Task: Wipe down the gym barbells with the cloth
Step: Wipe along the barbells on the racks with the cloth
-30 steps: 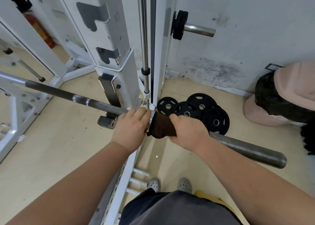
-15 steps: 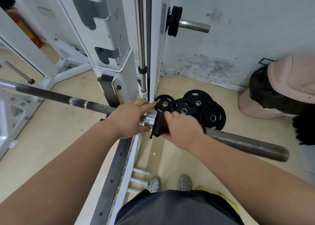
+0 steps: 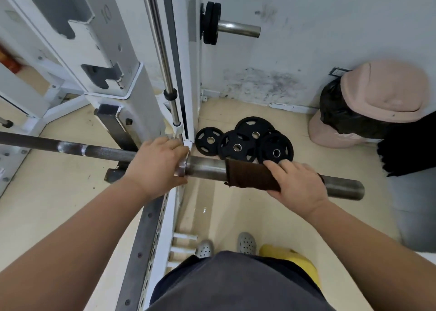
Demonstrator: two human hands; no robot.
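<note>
The left hand (image 3: 158, 166) curled round the barbell (image 3: 205, 169); the right hand (image 3: 297, 185) clasped the brown cloth (image 3: 247, 176) round it. Black plates (image 3: 238, 145) lay on the beige floor (image 3: 59, 192).

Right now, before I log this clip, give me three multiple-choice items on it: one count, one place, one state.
1. How many black plates lie on the floor? A two, B four, C six.
2. Where is the brown cloth? A on the floor, B over the plates, C round the barbell sleeve, under the right hand.
3. What is the left hand doing? A gripping the barbell at the collar, B hanging idle, C lifting a plate.

Answers: B, four discs overlap by the wall; C, the cloth wraps the sleeve beneath the fingers; A, its fingers curl over the bar beside the collar.
</note>
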